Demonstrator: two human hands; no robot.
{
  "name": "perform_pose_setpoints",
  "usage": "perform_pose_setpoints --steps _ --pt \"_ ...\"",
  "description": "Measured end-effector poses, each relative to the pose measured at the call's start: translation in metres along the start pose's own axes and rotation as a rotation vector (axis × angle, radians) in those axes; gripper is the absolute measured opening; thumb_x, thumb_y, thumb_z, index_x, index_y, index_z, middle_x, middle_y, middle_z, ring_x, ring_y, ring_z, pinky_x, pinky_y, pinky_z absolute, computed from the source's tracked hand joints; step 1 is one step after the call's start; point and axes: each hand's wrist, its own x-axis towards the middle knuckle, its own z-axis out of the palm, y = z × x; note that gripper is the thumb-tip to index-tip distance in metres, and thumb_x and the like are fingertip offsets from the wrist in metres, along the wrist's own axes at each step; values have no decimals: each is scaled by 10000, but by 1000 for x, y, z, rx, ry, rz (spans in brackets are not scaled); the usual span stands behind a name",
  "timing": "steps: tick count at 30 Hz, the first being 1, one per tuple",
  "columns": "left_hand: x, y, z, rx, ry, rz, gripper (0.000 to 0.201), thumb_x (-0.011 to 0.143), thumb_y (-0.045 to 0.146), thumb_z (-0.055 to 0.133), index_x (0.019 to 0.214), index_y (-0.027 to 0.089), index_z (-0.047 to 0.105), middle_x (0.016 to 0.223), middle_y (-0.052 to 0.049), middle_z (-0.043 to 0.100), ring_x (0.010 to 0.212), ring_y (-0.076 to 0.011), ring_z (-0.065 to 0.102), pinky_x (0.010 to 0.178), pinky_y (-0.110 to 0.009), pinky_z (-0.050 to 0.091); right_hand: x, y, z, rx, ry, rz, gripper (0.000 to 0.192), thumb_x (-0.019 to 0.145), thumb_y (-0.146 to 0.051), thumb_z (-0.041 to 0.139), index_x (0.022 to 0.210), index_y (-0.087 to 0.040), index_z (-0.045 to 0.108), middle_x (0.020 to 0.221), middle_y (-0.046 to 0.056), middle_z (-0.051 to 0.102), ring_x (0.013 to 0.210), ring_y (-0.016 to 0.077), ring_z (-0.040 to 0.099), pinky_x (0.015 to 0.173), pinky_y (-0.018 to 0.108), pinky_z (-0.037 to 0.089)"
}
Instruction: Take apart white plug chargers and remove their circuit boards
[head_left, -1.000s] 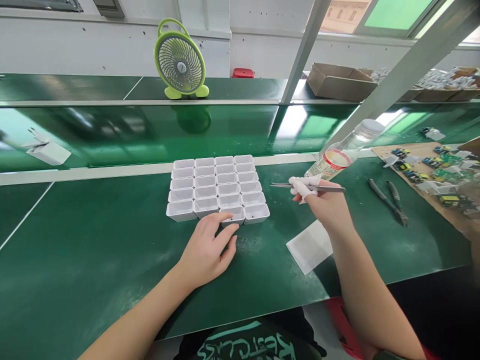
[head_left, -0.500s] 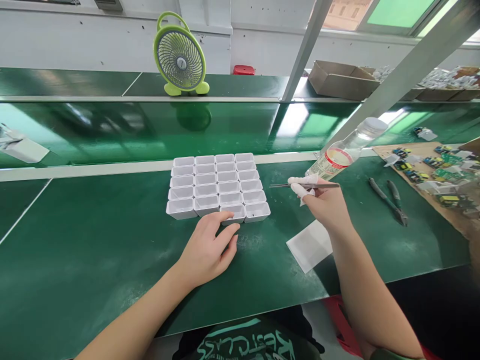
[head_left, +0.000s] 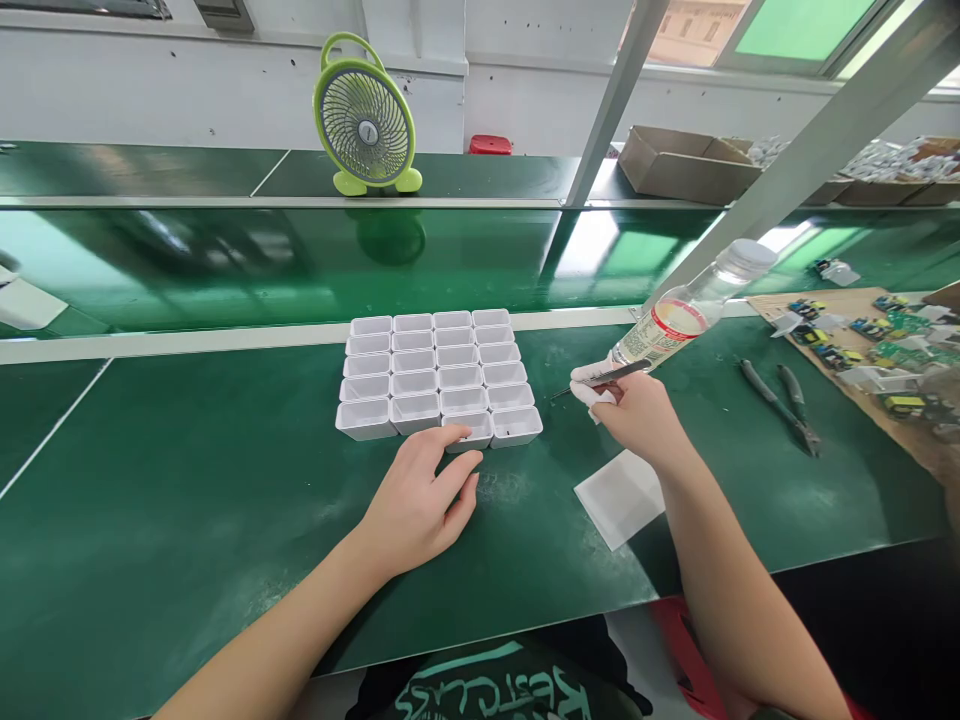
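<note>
A block of small white plastic boxes (head_left: 415, 383), set in rows, stands on the green table. My left hand (head_left: 429, 490) rests at its front edge, fingers apart and slightly bent, with the index fingertip at the rim of a front-row box. Tiny dark specks show in the two front boxes at the right. To the right of the block, my right hand (head_left: 634, 405) is closed around metal tweezers (head_left: 619, 373), whose tips slant down to the left above the table. White coverings wrap some of its fingertips. Below this hand lies a folded white sheet (head_left: 619, 497).
A clear bottle (head_left: 679, 312) with a label stands tilted in view behind my right hand. Pliers (head_left: 780, 405) lie further right, beside cardboard (head_left: 919, 440) bearing circuit parts. A green fan (head_left: 367, 130) and a cardboard box (head_left: 682, 165) stand on the back shelf.
My right hand has shifted a little left, and the tweezers have turned from nearly level to tips slanting downward. My left hand stays at the same box. The view has shifted slightly.
</note>
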Motion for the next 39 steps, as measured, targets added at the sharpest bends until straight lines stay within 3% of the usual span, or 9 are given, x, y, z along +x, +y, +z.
perform_pose_setpoints --steps 3,11,22,33,39 --pt "0 0 0 -2 1 -1 269 858 77 606 1122 125 599 1235 -156 528 1125 -263 555 931 -409 516 1 2 -1 21 -26 13 302 745 -186 602 1015 -185 739 979 70 752 871 221 696 721 303 542" --pt "-1 1 0 3 5 6 260 864 84 603 1122 120 602 1231 -160 530 1137 -266 556 936 -409 518 0 1 -7 183 -72 68 244 768 -258 653 980 -176 741 789 48 710 577 141 585 531 265 473" --pt "0 1 -1 4 6 6 246 868 89 599 1112 120 601 1222 -158 532 1154 -263 551 947 -409 512 1 -1 -3 89 -42 70 255 750 -185 628 972 -196 753 843 43 730 684 161 631 594 255 497" --pt "0 1 0 -1 -1 3 253 869 89 601 1120 123 599 1229 -156 532 1154 -256 551 945 -409 514 0 1 -1 165 -38 69 332 756 -205 644 1082 -171 695 956 80 742 729 182 675 572 263 542" --pt "1 1 0 8 4 5 248 869 89 598 1114 125 601 1221 -158 535 1160 -264 551 942 -418 520 -1 3 -4 125 2 32 385 781 -235 663 1165 -224 632 831 24 727 647 164 655 602 288 544"
